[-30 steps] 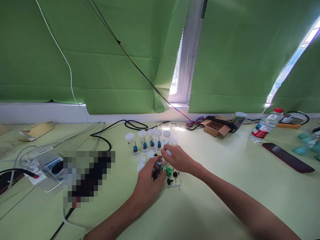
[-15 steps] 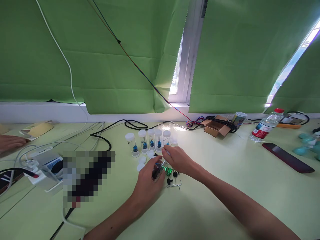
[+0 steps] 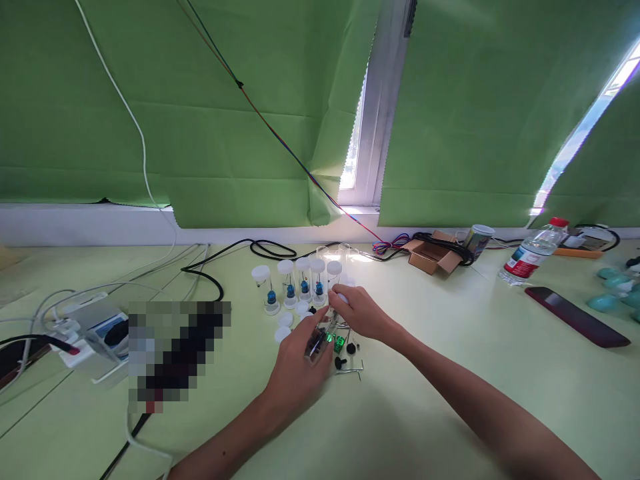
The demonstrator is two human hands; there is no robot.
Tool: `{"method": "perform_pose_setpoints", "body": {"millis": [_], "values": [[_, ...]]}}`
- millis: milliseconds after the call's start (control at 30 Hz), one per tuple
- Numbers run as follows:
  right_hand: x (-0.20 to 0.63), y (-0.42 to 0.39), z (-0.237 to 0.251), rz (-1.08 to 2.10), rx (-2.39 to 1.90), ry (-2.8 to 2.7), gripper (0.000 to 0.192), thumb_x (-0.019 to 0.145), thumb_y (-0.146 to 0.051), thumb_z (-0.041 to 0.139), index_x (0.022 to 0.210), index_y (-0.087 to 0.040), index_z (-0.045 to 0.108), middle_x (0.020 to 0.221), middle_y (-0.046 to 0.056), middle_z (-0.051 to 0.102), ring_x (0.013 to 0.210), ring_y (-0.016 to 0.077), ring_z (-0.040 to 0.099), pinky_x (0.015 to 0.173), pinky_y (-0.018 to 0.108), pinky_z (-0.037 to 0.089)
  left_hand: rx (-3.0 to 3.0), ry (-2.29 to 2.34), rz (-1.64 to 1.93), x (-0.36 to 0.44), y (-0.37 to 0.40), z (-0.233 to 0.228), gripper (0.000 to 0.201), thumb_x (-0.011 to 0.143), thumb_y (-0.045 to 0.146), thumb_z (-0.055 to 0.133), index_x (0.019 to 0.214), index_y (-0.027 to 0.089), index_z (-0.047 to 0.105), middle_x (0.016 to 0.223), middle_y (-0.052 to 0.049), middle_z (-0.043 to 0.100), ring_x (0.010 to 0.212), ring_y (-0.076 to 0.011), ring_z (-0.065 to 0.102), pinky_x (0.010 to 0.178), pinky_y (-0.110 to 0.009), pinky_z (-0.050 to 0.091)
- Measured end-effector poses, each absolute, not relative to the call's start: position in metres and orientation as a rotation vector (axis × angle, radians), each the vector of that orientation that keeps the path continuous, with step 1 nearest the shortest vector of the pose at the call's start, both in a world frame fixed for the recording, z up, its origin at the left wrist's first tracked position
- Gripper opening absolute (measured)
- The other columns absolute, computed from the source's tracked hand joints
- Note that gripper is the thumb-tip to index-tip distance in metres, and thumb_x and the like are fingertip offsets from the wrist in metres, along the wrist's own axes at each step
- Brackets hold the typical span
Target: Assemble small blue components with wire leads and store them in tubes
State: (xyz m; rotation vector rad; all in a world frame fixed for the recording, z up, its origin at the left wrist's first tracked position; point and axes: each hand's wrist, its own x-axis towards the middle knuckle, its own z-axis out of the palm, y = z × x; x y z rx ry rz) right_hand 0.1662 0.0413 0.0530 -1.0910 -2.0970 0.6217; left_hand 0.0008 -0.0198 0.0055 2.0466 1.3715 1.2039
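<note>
My left hand (image 3: pixel 296 373) grips a clear tube (image 3: pixel 320 338) that lies slanted, with a green part showing at its near side. My right hand (image 3: pixel 361 313) pinches a white cap (image 3: pixel 342 298) just beyond the tube's upper end. Behind both hands stands a row of clear tubes with white caps and blue parts inside (image 3: pixel 295 283). Loose white caps (image 3: pixel 284 325) lie left of the tube. Small black parts and metal pins (image 3: pixel 349 363) lie on the pale green table (image 3: pixel 400 413) under my right wrist.
Black and white cables (image 3: pixel 215 267) run across the table at the left, near a white power strip (image 3: pixel 75 330). A cardboard box (image 3: pixel 431 252), a can, a water bottle (image 3: pixel 530 257) and a dark phone (image 3: pixel 575 315) sit at the right. Green blinds hang behind.
My left hand has tilted the tube up and drawn it slightly nearer. My right hand has shifted a little away with the white cap. A person's hand seen at the far left edge is gone.
</note>
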Motion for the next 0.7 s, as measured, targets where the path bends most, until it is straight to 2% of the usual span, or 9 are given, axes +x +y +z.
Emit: {"method": "perform_pose_setpoints", "body": {"millis": [167, 300, 467, 533, 700], "values": [[0.167, 0.044, 0.052, 0.732, -1.073, -1.997, 0.039, 0.096, -0.043, 0.037, 0.066, -0.019, 0.043, 0.062, -0.004, 0.042, 0.06, 0.0109, 0.035, 0.056, 0.024, 0.03, 2.055, 1.293, 1.245, 0.002, -0.022, 0.004, 0.047, 0.086, 0.023, 0.056, 0.132, 0.023, 0.05, 0.115, -0.008, 0.066, 0.09, -0.0173, 0.065, 0.077, -0.03, 0.055], [0.166, 0.048, 0.046, 0.867, -1.005, -1.972, 0.04, 0.092, -0.053, 0.044, 0.076, -0.018, 0.055, 0.065, -0.003, 0.048, 0.058, 0.01, 0.038, 0.055, 0.023, 0.033, 1.958, 1.302, 1.298, 0.003, -0.023, 0.003, 0.046, 0.085, 0.025, 0.058, 0.131, 0.022, 0.052, 0.112, -0.007, 0.067, 0.086, -0.0164, 0.066, 0.073, -0.028, 0.056], [0.166, 0.046, 0.043, 1.066, -0.961, -1.95, 0.038, 0.081, -0.054, 0.061, 0.097, -0.021, 0.057, 0.052, -0.01, 0.031, 0.048, 0.0082, 0.026, 0.045, 0.021, 0.022, 1.876, 1.318, 1.304, 0.003, -0.023, 0.001, 0.043, 0.083, 0.028, 0.06, 0.125, 0.019, 0.055, 0.107, -0.007, 0.068, 0.079, -0.0152, 0.065, 0.071, -0.027, 0.057], [0.166, 0.044, 0.044, 1.071, -0.954, -1.942, 0.037, 0.081, -0.054, 0.062, 0.097, -0.021, 0.057, 0.052, -0.01, 0.028, 0.048, 0.0082, 0.024, 0.045, 0.021, 0.02, 1.871, 1.322, 1.29, 0.003, -0.023, 0.0, 0.043, 0.083, 0.028, 0.06, 0.125, 0.018, 0.055, 0.104, -0.007, 0.068, 0.076, -0.0146, 0.064, 0.069, -0.027, 0.057], [0.162, 0.041, 0.042, 1.002, -0.979, -1.911, 0.033, 0.082, -0.052, 0.059, 0.088, -0.02, 0.057, 0.055, -0.008, 0.032, 0.05, 0.0083, 0.027, 0.048, 0.021, 0.025, 1.82, 1.33, 1.293, 0.004, -0.023, -0.001, 0.048, 0.082, 0.028, 0.06, 0.129, 0.017, 0.052, 0.105, -0.008, 0.068, 0.078, -0.0154, 0.065, 0.07, -0.028, 0.057]]}}
